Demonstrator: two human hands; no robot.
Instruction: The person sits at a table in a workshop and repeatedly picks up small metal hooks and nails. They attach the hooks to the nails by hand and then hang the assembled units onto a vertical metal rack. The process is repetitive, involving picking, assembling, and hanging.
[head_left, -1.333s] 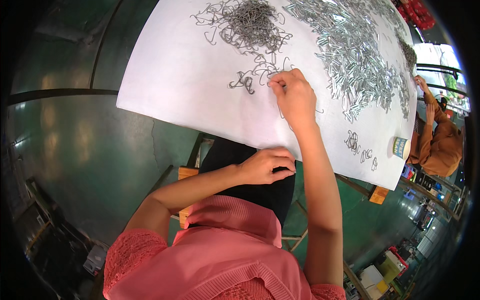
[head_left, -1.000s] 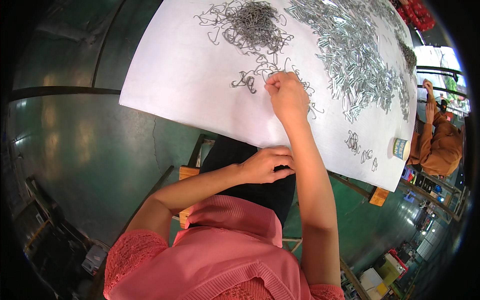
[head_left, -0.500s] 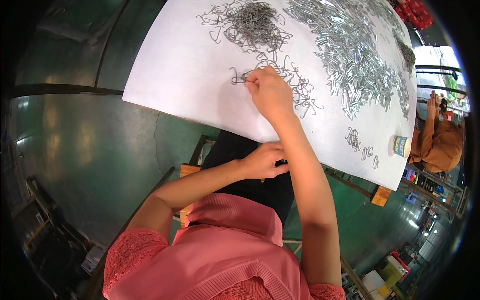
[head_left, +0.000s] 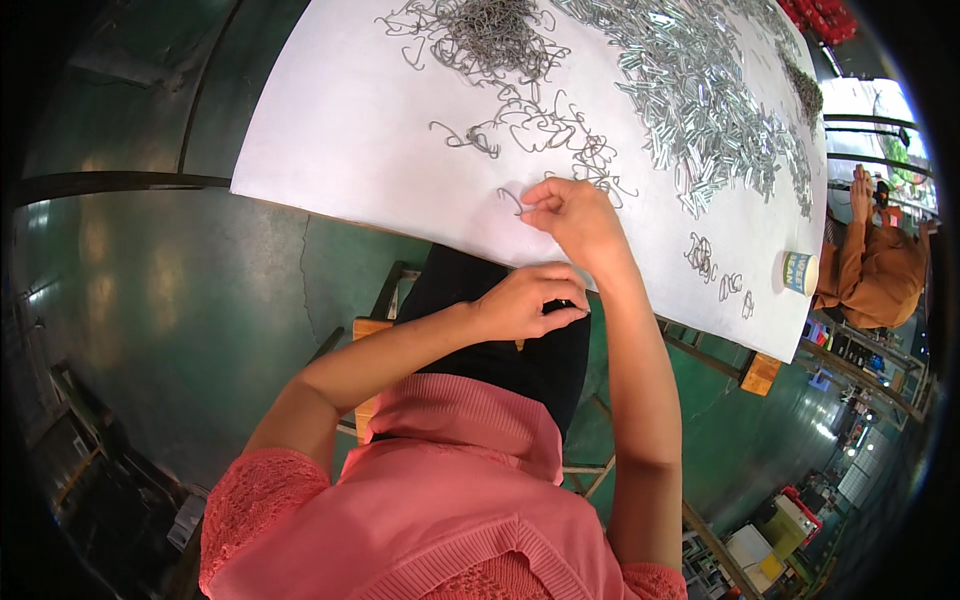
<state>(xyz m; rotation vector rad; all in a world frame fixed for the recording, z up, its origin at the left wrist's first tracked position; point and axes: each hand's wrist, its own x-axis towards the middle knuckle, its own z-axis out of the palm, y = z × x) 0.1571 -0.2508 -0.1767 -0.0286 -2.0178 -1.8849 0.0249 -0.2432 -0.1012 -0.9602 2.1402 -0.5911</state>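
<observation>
My right hand (head_left: pixel 572 217) rests near the front edge of a white-covered table (head_left: pixel 340 130), its fingertips pinching a bent wire hook (head_left: pixel 512 200). More loose wire hooks (head_left: pixel 540 135) trail from it toward a tangled pile of hooks (head_left: pixel 490 35) at the far side. My left hand (head_left: pixel 530 300) sits below the table edge over my lap, fingers curled around a small dark piece that is mostly hidden. A broad heap of shiny metal clips (head_left: pixel 700 95) spreads across the right of the table.
A small cup (head_left: pixel 800 272) stands near the table's right front corner, with a few stray hooks (head_left: pixel 700 255) beside it. Another person in orange (head_left: pixel 875 265) sits past the right edge. Green floor lies to the left; a wooden stool (head_left: pixel 372 330) is under me.
My right hand has slid left and back toward the front edge of the table, dragging one wire hook out of the trail. My left hand stayed in my lap.
</observation>
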